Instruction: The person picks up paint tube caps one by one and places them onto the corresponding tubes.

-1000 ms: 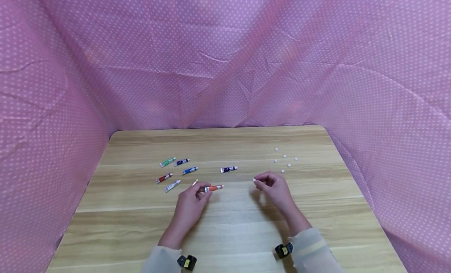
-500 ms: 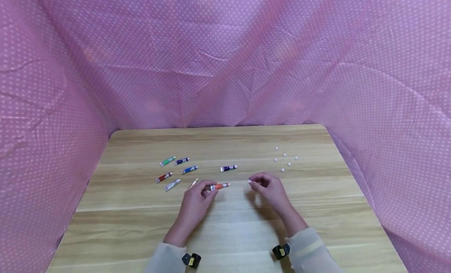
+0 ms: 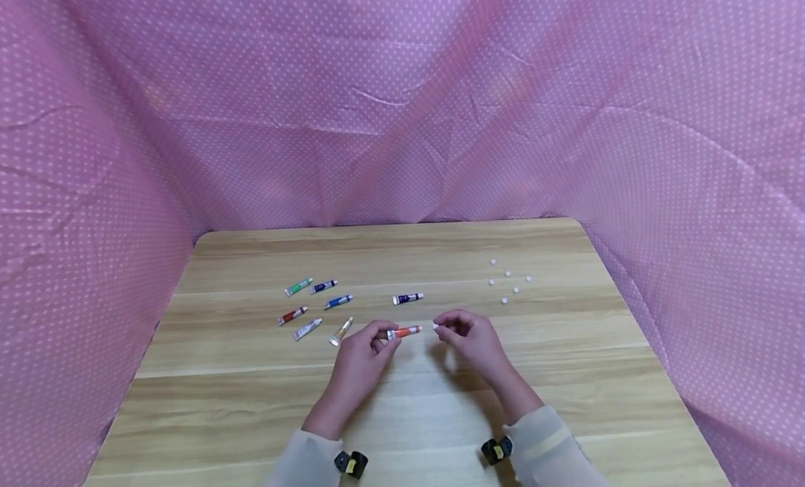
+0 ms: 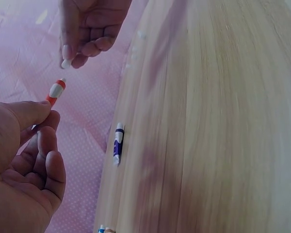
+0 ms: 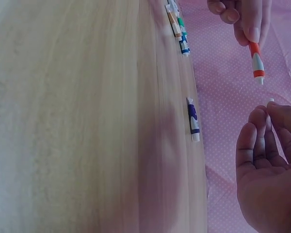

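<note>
My left hand (image 3: 363,361) pinches an orange paint tube (image 3: 405,332) between thumb and forefinger, its bare white nozzle pointing right. Facing it, my right hand (image 3: 476,344) holds a small white cap (image 3: 435,326) at its fingertips. A short gap parts the nozzle from the cap in both wrist views; the right wrist view shows the tube (image 5: 257,63) above the cap (image 5: 271,100). Beyond the hands a purple paint tube (image 3: 408,299) with a white cap on its end lies alone on the table.
Left of the hands lie several paint tubes: green (image 3: 298,287), dark blue (image 3: 323,286), blue (image 3: 338,302), red (image 3: 292,316), white (image 3: 308,329) and gold (image 3: 342,331). Several loose white caps (image 3: 508,274) are scattered at the right of the wooden table (image 3: 220,396). Pink dotted cloth (image 3: 402,124) surrounds it.
My left hand has moved right with the orange tube, uncovering the gold tube. The right hand has come left with the cap, and the gap between tube and cap has narrowed.
</note>
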`<action>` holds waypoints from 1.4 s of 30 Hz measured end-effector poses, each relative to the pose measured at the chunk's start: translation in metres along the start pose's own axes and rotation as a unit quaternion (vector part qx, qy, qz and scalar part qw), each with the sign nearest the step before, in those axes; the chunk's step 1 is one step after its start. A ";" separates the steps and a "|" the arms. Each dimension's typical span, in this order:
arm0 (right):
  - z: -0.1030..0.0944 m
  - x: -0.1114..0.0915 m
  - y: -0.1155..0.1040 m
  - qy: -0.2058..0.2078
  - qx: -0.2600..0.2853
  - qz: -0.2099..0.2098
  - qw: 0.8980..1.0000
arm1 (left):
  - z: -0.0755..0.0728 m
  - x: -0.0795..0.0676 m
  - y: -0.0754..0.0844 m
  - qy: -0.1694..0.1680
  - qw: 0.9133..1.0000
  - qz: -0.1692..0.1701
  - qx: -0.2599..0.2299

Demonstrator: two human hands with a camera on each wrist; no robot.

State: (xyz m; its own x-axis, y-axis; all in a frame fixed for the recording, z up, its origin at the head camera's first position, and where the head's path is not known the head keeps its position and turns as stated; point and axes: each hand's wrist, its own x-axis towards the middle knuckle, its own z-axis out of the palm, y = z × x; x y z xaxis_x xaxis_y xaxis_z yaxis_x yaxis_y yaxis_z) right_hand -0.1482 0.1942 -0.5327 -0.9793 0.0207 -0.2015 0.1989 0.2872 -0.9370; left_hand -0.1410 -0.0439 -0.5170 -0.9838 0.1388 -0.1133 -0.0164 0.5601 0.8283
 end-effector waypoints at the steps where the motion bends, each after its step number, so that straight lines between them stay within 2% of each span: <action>1: 0.000 0.000 0.000 -0.001 -0.002 0.000 1.000 | 0.001 0.000 0.000 0.000 1.000 0.000 -0.002; 9: 0.005 0.000 0.000 -0.009 0.004 -0.007 1.000 | 0.004 0.000 0.003 -0.003 1.000 0.018 -0.006; 16: 0.008 0.000 0.000 -0.005 0.000 -0.023 1.000 | 0.006 0.000 0.004 -0.016 1.000 0.009 -0.012; 22: 0.010 0.000 0.001 -0.003 0.000 -0.037 0.999 | 0.007 -0.001 0.004 -0.014 1.000 0.016 -0.009; 34: 0.011 -0.001 0.001 -0.017 0.000 -0.032 0.999 | 0.008 -0.001 0.004 -0.012 1.000 0.013 0.000; 42: 0.018 -0.002 0.001 -0.030 0.011 -0.024 0.999 | 0.009 0.000 0.004 -0.006 1.000 0.007 0.005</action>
State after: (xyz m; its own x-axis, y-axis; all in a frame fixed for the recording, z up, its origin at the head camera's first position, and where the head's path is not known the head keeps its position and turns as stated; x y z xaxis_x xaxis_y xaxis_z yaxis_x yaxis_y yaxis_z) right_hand -0.1449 0.1773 -0.5386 -0.9836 -0.0498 -0.1732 0.1541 0.2657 -0.9517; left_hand -0.1398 -0.0346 -0.5182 -0.9818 0.1561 -0.1079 -0.0004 0.5670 0.8237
